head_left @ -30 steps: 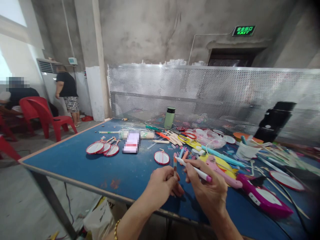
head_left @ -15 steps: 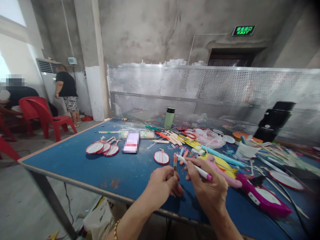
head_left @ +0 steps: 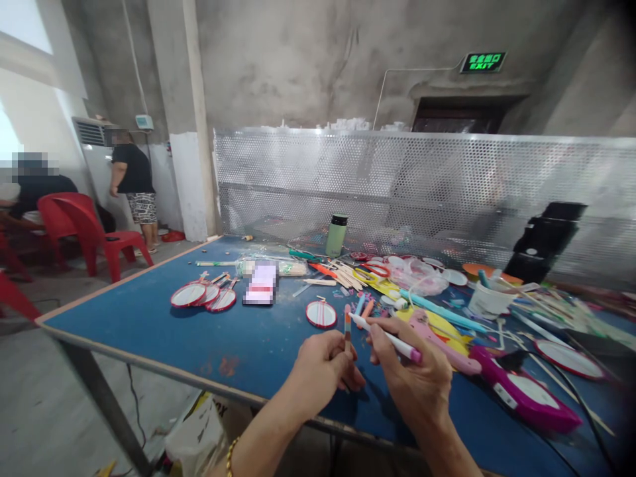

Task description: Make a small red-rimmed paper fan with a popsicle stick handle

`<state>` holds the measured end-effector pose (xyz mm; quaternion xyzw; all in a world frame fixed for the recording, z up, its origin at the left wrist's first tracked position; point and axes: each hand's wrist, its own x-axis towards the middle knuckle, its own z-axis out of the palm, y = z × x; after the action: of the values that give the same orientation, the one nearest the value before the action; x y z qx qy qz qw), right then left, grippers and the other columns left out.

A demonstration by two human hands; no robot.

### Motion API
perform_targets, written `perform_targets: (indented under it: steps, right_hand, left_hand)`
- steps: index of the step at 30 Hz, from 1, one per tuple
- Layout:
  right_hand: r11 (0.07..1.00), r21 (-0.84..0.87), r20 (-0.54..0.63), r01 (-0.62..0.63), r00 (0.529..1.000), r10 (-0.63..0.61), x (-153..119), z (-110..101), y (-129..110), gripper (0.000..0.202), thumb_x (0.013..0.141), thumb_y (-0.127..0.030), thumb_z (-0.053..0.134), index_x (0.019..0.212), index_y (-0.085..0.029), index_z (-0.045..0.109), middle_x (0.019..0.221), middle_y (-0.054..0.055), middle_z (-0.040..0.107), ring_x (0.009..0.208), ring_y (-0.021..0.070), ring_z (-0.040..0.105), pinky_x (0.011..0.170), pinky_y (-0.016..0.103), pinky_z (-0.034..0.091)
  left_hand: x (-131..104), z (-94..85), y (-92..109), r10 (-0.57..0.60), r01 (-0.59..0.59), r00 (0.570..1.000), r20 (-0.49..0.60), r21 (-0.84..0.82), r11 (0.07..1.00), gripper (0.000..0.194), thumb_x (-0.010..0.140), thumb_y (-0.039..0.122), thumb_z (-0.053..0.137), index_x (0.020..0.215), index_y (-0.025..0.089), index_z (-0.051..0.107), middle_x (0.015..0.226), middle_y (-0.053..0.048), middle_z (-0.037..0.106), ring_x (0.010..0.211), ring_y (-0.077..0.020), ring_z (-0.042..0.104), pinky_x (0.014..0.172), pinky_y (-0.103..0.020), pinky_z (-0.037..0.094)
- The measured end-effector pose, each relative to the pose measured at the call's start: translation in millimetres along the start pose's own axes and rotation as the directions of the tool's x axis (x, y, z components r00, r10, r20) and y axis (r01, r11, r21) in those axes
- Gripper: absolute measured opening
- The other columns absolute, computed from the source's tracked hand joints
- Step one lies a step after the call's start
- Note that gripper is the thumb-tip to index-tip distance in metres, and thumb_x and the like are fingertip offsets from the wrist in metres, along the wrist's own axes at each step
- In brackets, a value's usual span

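Note:
Near the front edge of the blue table (head_left: 149, 338), my left hand (head_left: 325, 364) pinches a small wooden stick (head_left: 347, 326) upright; coloured bands run along its upper part. My right hand (head_left: 415, 364) is closed around a white marker pen (head_left: 392, 336) with a pink end, its tip at the stick's upper part. Just beyond my left hand lies a round white disc with a red rim (head_left: 320, 314). Blue and orange sticks (head_left: 366, 309) lie behind the pen.
Several red-rimmed discs (head_left: 189, 295) and a phone (head_left: 260, 283) lie to the left. A green bottle (head_left: 336, 235) stands at the back. To the right are a purple glue gun-like tool (head_left: 527, 391), a white cup (head_left: 489, 298) and scattered sticks. A perforated metal screen (head_left: 397, 179) borders the table.
The marker's tip has shifted slightly down and left along the stick. My left hand stays in nearly the same place, with the stick still in it.

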<state>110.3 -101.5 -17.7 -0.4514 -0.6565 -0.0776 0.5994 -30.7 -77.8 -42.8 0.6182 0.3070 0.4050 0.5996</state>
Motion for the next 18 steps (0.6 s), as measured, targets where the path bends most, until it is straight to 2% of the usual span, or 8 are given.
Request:
perform_targets:
  steps: [7, 13, 18]
  right_hand:
    - [1.000, 0.027, -0.007, -0.005, 1.000, 0.005, -0.1, 0.4, 2.4, 0.013, 0.089, -0.025, 0.060, 0.089, -0.021, 0.072, 0.071, 0.000, 0.068, 0.057, 0.0124, 0.064, 0.053, 0.020, 0.052]
    - [1.000, 0.000, -0.011, 0.014, 1.000, -0.014, -1.6, -0.2, 4.0, 0.012, 0.088, -0.026, 0.062, 0.087, -0.021, 0.072, 0.067, -0.001, 0.068, 0.054, 0.0114, 0.063, 0.049, 0.019, 0.049]
    - [1.000, 0.026, -0.014, -0.007, 1.000, 0.007, 0.8, 1.4, 1.5, 0.013, 0.089, -0.026, 0.061, 0.091, -0.020, 0.073, 0.070, -0.001, 0.069, 0.057, 0.0124, 0.065, 0.052, 0.020, 0.051]
  left_hand:
    - [0.3, -0.3, -0.6, 0.000, 0.000, 1.000, -0.002, 0.012, 1.000, 0.010, 0.079, 0.028, 0.049, 0.080, 0.018, 0.052, 0.065, -0.005, 0.070, 0.055, -0.0161, 0.065, 0.052, -0.023, 0.043]
    - [0.5, 0.3, 0.0, -0.001, 0.001, 1.000, 0.000, -0.004, 1.000, 0.008, 0.078, 0.025, 0.048, 0.079, 0.018, 0.052, 0.064, -0.005, 0.069, 0.056, -0.0162, 0.065, 0.053, -0.024, 0.044]
    - [0.8, -0.4, -1.8, 0.004, -0.004, 1.000, -0.006, 0.011, 1.000, 0.010, 0.080, 0.027, 0.049, 0.080, 0.018, 0.052, 0.066, -0.006, 0.070, 0.056, -0.0159, 0.065, 0.053, -0.023, 0.045]
